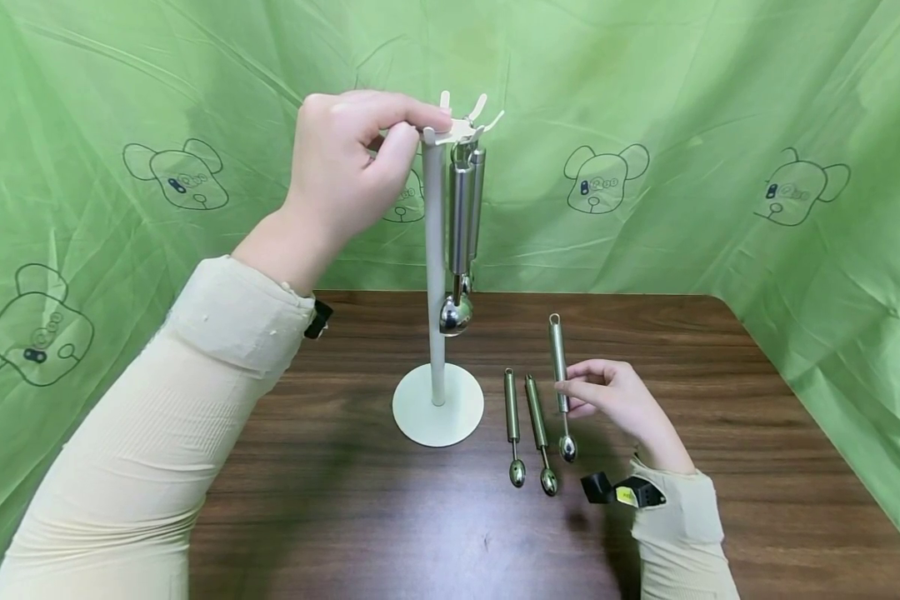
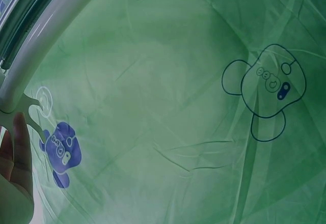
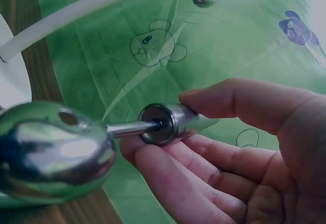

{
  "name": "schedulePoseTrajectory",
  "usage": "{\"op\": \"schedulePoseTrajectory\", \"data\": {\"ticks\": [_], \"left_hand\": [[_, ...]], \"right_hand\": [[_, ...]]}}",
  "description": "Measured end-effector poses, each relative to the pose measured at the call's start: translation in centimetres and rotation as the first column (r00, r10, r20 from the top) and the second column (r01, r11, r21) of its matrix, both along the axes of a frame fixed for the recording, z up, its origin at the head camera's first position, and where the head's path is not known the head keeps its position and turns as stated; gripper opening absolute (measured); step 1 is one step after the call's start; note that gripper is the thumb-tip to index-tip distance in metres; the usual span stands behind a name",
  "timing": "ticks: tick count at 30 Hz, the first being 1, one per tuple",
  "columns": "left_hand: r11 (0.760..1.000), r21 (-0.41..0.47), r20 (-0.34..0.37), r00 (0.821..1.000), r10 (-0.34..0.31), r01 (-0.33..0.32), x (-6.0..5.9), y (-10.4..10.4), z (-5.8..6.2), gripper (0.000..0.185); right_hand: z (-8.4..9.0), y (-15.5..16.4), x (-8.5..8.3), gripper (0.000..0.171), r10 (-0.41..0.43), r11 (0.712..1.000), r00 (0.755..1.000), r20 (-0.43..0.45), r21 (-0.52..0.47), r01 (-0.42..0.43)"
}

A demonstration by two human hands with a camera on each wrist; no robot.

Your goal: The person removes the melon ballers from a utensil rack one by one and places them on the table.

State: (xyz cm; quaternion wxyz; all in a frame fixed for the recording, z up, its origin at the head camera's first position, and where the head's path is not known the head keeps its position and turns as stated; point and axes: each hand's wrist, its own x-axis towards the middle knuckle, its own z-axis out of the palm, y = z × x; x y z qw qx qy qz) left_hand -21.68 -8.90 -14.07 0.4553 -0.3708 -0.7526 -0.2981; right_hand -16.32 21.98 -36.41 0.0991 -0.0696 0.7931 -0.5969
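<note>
A white hook stand (image 1: 434,267) rises from a round base, with a ring of upturned hooks at its top. My left hand (image 1: 356,150) grips the stand's top, index finger over the hook plate; in the left wrist view its fingers (image 2: 21,145) lie against the plate. Steel melon ballers (image 1: 460,217) hang from the hooks, bowls down. My right hand (image 1: 607,396) pinches another melon baller (image 1: 557,350) by the lower handle, bowl downward. The right wrist view shows its shiny bowl (image 3: 56,152) close up, with a small hole. Left of that hand, two melon ballers (image 1: 512,408) lie side by side.
The brown wooden table (image 1: 757,467) carries the stand's round base (image 1: 457,421). Green cloth (image 1: 690,75) with printed bear heads surrounds the table at the back and sides.
</note>
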Motion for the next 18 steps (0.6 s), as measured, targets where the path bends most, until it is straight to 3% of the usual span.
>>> {"op": "schedulePoseTrajectory", "data": {"ticks": [18], "left_hand": [[1.000,0.007,-0.008,1.000,0.000,0.000,-0.1,0.0,-0.1,0.040]], "right_hand": [[-1.4,1.1,-0.9,0.040,-0.012,1.000,0.998,0.057,0.018,0.011]]}}
